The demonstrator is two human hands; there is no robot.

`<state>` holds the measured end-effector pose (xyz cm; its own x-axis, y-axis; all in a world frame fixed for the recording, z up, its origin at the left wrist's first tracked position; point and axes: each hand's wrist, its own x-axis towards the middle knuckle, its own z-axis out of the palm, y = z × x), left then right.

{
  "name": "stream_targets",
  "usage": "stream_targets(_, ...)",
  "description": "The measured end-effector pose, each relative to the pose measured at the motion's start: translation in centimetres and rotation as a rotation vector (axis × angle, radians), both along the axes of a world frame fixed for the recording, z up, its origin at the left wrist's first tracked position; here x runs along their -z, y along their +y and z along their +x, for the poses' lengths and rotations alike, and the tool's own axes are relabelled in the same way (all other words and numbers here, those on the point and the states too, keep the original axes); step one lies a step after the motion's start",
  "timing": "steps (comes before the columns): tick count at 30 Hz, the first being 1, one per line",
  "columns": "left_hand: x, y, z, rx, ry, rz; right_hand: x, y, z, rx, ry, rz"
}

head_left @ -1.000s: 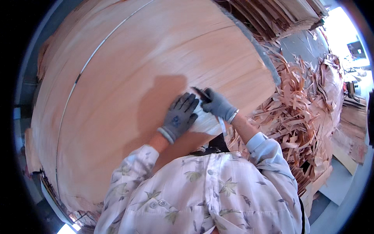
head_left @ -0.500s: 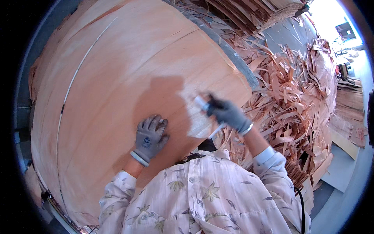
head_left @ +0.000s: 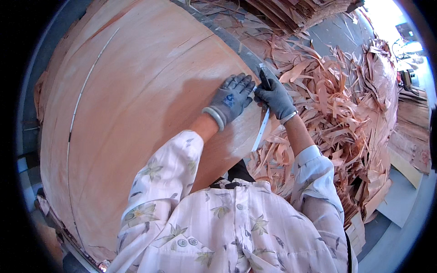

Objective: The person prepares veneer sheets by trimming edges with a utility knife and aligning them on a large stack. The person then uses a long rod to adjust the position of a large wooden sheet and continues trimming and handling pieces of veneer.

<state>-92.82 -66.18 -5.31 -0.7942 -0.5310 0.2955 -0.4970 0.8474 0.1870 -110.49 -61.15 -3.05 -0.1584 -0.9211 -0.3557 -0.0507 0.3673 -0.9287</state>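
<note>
A large sheet of pale orange-brown wood veneer (head_left: 136,104) lies before me, with a grey straight bar (head_left: 227,34) along its far right edge. My left hand (head_left: 232,98), in a grey glove, lies flat on the sheet close to this edge, fingers stretched out. Beside it, my gloved right hand (head_left: 276,100) is closed around a slim black-handled tool (head_left: 265,81) that looks like a utility knife, its pale tip pointing away from me. A narrow white strip (head_left: 261,132) extends below the right hand along the sheet's edge; whether the hand touches it I cannot tell.
A thin white rod or cord (head_left: 86,82) with a dark band runs along the sheet's left part. Right of the sheet lies a heap of curled veneer scraps (head_left: 323,104). A stack of veneer sheets (head_left: 296,16) stands beyond, and boards (head_left: 403,191) lie at far right.
My left hand has moved right and away from me to the sheet's edge. My right hand, blurred before, has moved slightly right and forward with the black-handled tool.
</note>
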Motion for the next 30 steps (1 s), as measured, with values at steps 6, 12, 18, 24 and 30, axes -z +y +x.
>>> stream_targets(6,1.0,-0.1,-1.0,-0.018,-0.021,0.024,0.7,1.6,-1.3,0.009,0.036,0.033)
stream_targets(12,-0.4,0.6,-1.4,0.013,-0.089,0.128,0.8,1.4,-1.7,0.028,-0.041,0.043)
stream_targets(18,-1.4,0.8,-1.1,-0.011,-0.173,0.181,-1.8,4.7,-2.5,-0.070,-0.103,0.176)
stream_targets(24,-2.2,0.9,-0.7,-0.003,-0.235,0.186,-2.2,6.9,-2.6,-0.040,-0.224,0.289)
stream_targets(30,-2.6,1.0,-0.6,-0.044,-0.276,0.214,-3.4,6.9,-1.1,-0.191,-0.222,0.224)
